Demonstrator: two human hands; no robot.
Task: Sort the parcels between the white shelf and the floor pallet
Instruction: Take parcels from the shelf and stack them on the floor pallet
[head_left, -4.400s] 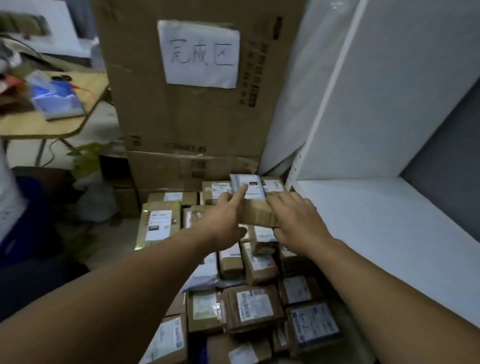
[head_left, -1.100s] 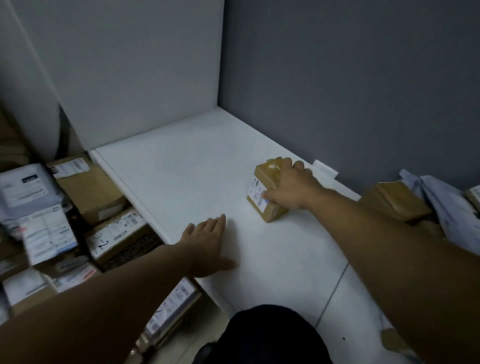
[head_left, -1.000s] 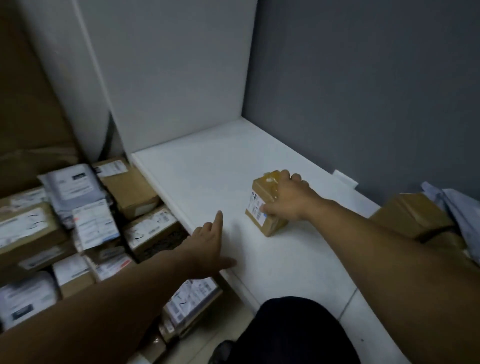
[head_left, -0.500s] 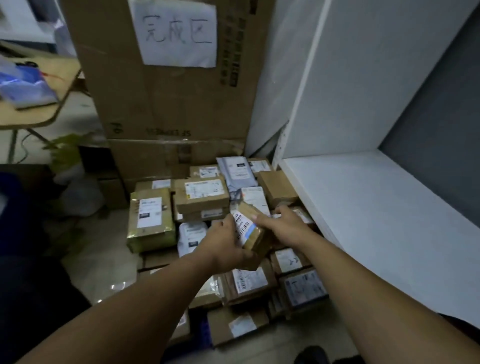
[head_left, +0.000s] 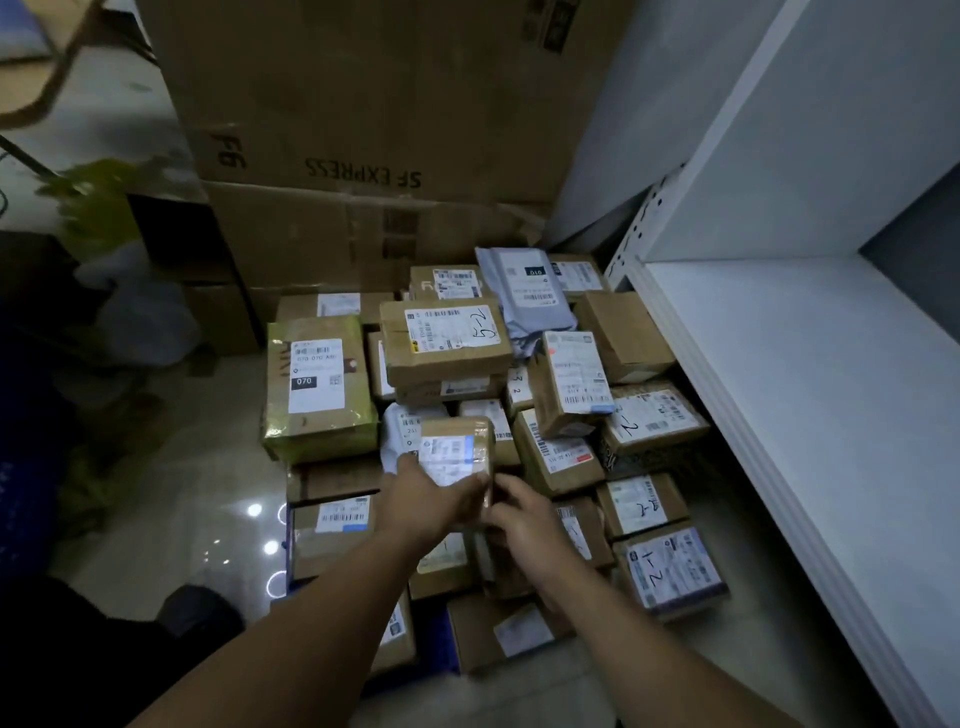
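Note:
A small brown parcel (head_left: 457, 451) with a white label faces up above the heap of parcels on the floor pallet (head_left: 439, 649). My left hand (head_left: 423, 504) grips its lower left side and my right hand (head_left: 524, 517) holds its lower right edge. Around it lie several taped cardboard boxes, such as one marked "5-2" (head_left: 447, 340) and one marked "1-2" (head_left: 670, 571). The white shelf (head_left: 810, 374) stands to the right, its board bare in view.
Large SF Express cartons (head_left: 363, 130) are stacked behind the pile. A green-wrapped box (head_left: 317, 387) stands at the pile's left edge. A grey mailer bag (head_left: 524, 291) lies at the back. Glossy floor (head_left: 208, 493) stretches left, with a plant (head_left: 98, 208) beyond.
I left a parcel on the shelf, turned back to the pallet and took this small parcel in both hands. Since half a second ago it has turned label-up.

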